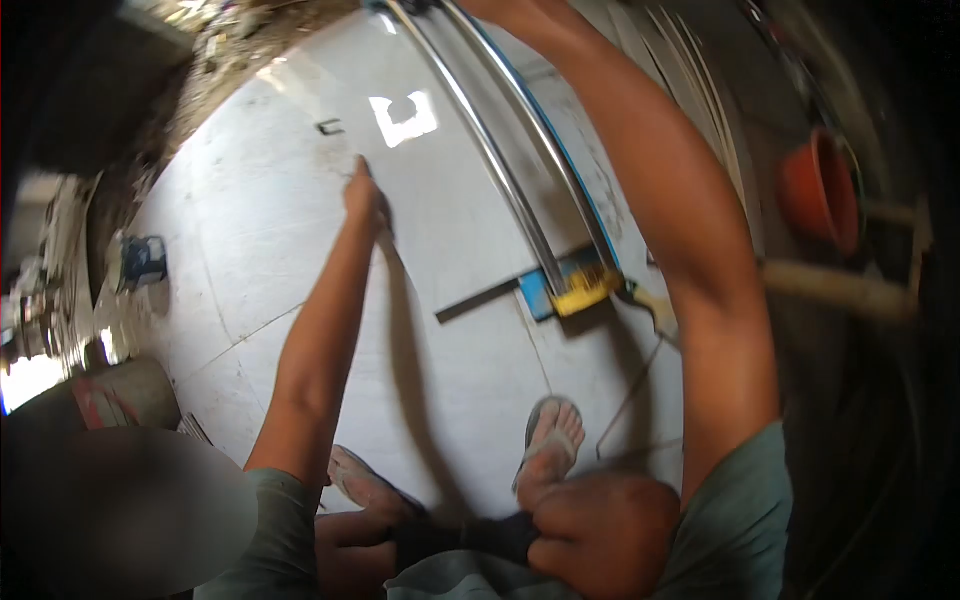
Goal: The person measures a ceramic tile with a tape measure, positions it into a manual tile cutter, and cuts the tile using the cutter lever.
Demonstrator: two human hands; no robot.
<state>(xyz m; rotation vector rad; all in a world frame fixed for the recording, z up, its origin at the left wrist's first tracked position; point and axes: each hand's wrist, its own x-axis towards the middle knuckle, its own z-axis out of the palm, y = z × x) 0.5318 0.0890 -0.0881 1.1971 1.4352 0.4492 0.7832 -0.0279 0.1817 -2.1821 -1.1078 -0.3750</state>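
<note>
A manual tile cutter with two shiny rails point(490, 140) lies on the pale tiled floor point(270, 240). At its near end are a yellow end piece point(585, 292), a blue plate and a dark straight bar point(480, 302). My left hand point(366, 200) is low over the floor, left of the rails, one finger stretched forward; its other fingers are hard to make out, and nothing shows in it. My right hand point(490, 8) reaches the top edge of the view beside the cutter's far end, its fingers cut off. A small dark U-shaped piece point(330, 127) lies beyond my left hand.
An orange bucket point(820, 190) and a wooden handle point(840, 290) are at the right. Long thin strips point(690, 75) lie past my right arm. On the left are a dark blue object point(143, 262) and a drum-like container point(130, 390). My sandalled feet point(550, 440) stand near the cutter.
</note>
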